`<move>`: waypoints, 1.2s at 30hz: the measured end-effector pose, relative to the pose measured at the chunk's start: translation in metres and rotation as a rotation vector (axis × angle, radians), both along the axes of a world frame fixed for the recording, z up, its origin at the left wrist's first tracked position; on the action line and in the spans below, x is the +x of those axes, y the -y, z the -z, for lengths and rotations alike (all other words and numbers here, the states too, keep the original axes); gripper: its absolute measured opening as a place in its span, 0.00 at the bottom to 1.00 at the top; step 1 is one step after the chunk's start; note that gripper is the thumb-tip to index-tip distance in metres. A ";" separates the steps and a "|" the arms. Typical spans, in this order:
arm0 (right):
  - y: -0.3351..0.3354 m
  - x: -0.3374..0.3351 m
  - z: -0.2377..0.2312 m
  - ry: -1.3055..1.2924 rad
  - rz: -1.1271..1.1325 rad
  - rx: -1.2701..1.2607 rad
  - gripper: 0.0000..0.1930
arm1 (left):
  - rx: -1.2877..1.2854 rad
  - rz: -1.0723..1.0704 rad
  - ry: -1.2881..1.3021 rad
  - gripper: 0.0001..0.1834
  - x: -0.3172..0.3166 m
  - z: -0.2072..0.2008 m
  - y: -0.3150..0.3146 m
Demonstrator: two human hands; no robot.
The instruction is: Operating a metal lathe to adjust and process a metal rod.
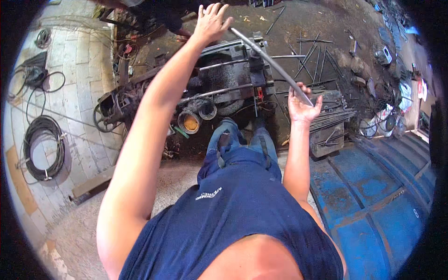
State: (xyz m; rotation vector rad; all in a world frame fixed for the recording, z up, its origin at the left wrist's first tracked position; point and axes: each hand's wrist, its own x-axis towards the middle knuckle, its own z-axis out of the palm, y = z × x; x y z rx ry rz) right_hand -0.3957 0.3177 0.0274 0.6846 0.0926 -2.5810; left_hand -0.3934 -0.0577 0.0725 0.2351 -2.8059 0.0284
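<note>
A grey metal rod [270, 60] slants across the view in front of me, above a greasy machine. Its nearer end lies across the palm of my right hand [303, 105], which is turned up with the fingers partly curled around it. My left hand [211, 22] is stretched far forward, fingers spread, its thumb beside the rod's far end; whether it touches the rod I cannot tell. Below the rod stands the dark machine [224, 74] with long bars and a handwheel [100, 114] at its left.
A can with orange-yellow contents [190, 123] sits at the machine's near side. Thin rods [331, 119] are piled on a block at the right; more lie scattered on the floor. A coiled black cable [44, 147] lies left, blue metal panels [373, 186] right. Another person's hand [183, 33] shows behind the machine.
</note>
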 end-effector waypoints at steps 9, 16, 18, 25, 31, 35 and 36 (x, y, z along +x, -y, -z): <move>-0.081 0.047 0.092 0.232 -0.186 0.500 0.12 | 0.779 -0.601 -0.434 0.24 0.316 0.049 -0.086; -0.056 0.113 0.103 0.252 -0.514 0.737 0.07 | 0.844 -1.146 -0.043 0.18 0.605 0.113 -0.186; -0.033 0.114 0.114 0.145 -0.664 0.842 0.08 | 0.816 -1.261 0.030 0.18 0.644 0.122 -0.212; 0.049 0.112 0.162 -0.203 -1.083 1.407 0.10 | 1.519 -1.594 -0.273 0.13 0.678 0.179 -0.322; 0.069 0.081 0.219 -0.295 -0.862 1.527 0.19 | 1.472 -1.482 0.052 0.15 0.643 0.137 -0.359; 0.094 0.076 0.201 -0.037 -0.696 1.561 0.28 | 1.459 -1.636 0.067 0.16 0.645 0.121 -0.369; 0.094 0.072 0.197 0.017 -0.655 1.477 0.27 | 1.508 -1.729 -0.013 0.16 0.646 0.122 -0.369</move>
